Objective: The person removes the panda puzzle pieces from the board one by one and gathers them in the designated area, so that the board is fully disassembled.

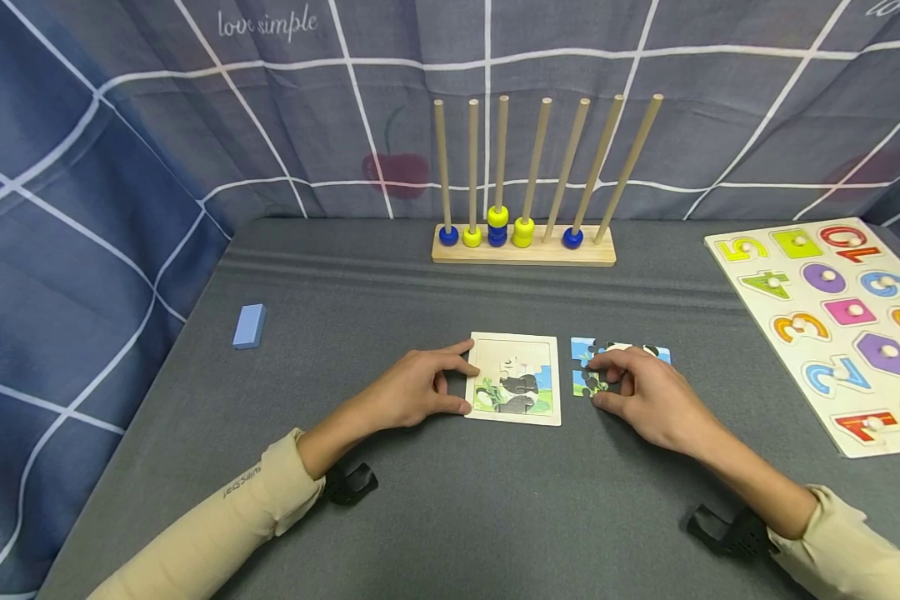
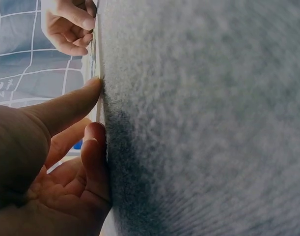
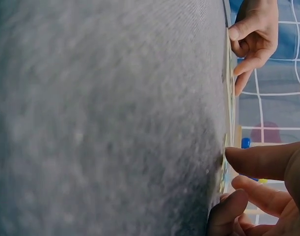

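"Panda puzzle board (image 1: 495,354): one, pale-framed. Location?"

"Just right of the left hand (image 1: 423,387), whose thumb and fingertips stand wide apart, touching its left edge. Picture pieces sit in its lower part."

"Entry for the right hand (image 1: 648,396)?"

"Over a group of loose pieces (image 1: 580,385), right of the board; thumb and forefinger narrowly parted at them. Whether one is pinched, I cannot tell."

"Other items?"

"Blue block (image 1: 249,326), one, left of the left hand. Bead rack (image 1: 525,255), one, beyond both hands. Number board (image 1: 840,340), one, right of the right hand."
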{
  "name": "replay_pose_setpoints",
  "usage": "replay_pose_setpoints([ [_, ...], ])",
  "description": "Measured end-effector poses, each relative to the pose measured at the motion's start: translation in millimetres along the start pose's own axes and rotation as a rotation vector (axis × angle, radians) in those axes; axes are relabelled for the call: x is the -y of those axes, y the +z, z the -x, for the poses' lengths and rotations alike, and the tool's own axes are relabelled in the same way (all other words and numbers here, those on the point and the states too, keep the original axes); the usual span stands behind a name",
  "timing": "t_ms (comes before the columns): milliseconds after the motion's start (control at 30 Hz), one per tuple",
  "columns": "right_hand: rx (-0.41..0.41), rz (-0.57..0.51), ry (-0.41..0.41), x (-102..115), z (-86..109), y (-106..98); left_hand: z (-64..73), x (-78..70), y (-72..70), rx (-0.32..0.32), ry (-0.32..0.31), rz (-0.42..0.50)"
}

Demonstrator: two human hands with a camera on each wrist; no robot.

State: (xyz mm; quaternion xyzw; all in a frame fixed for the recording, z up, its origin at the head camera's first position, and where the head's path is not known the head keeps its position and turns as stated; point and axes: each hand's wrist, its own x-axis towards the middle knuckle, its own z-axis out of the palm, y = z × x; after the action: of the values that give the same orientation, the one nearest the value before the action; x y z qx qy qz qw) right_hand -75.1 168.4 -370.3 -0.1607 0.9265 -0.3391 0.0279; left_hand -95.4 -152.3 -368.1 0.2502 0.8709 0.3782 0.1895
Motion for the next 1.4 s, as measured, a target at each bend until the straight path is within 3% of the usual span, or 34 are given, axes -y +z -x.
replay_pose_setpoints([
  [300,-0.021,-0.073,-0.058,18,-6.2,6,-0.8,-0.6,-0.5,-0.001,0.007,0.004],
  [700,0.092,-0.201,-0.124,42,-27.9,31,-1.2,-0.9,-0.6,0.009,0.007,-0.001],
  [900,0.150,-0.151,-0.119,46,-37.5,43,-1.2,0.1,-1.0,0.008,0.014,-0.010],
  [1400,0.188,-0.024,-0.126,51,-47.0,46,-1.2,1.4,-0.6,0.005,0.003,-0.010],
])
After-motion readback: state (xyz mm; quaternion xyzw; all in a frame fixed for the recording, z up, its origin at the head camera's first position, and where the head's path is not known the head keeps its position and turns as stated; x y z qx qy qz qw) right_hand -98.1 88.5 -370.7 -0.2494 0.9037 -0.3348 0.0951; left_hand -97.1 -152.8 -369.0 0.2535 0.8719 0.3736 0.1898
